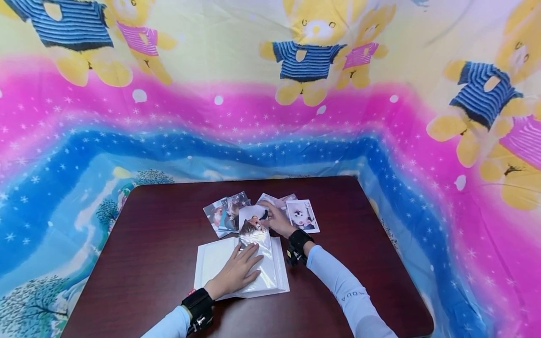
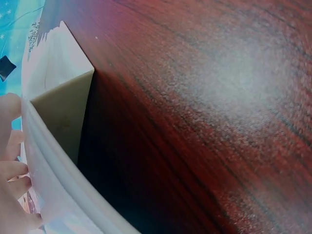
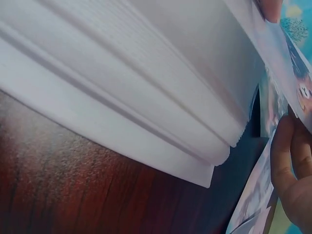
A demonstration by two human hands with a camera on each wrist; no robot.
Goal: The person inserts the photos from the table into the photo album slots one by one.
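Note:
A white photo album (image 1: 215, 265) lies open on the table, its clear sleeve page facing up. A cat photo (image 1: 252, 213) sticks out past the album's far edge, its near end at the sleeve. With spread fingers, my left hand (image 1: 237, 270) rests on the page just below the photo. My right hand (image 1: 280, 219) pinches the photo's right edge. In the right wrist view, fingers (image 3: 282, 151) sit under the photo (image 3: 304, 105), beside the album's stacked page edges (image 3: 146, 83). The left wrist view shows the left fingertips (image 2: 19, 168) on the page and a raised cover corner (image 2: 63, 117).
Behind the album, loose photos (image 1: 220, 216) overlap at left. More lie at right, including a white-bordered one (image 1: 303, 217) by the right wrist. The dark wooden table (image 1: 156, 234) backs onto a printed cloth (image 1: 236, 155) with bears.

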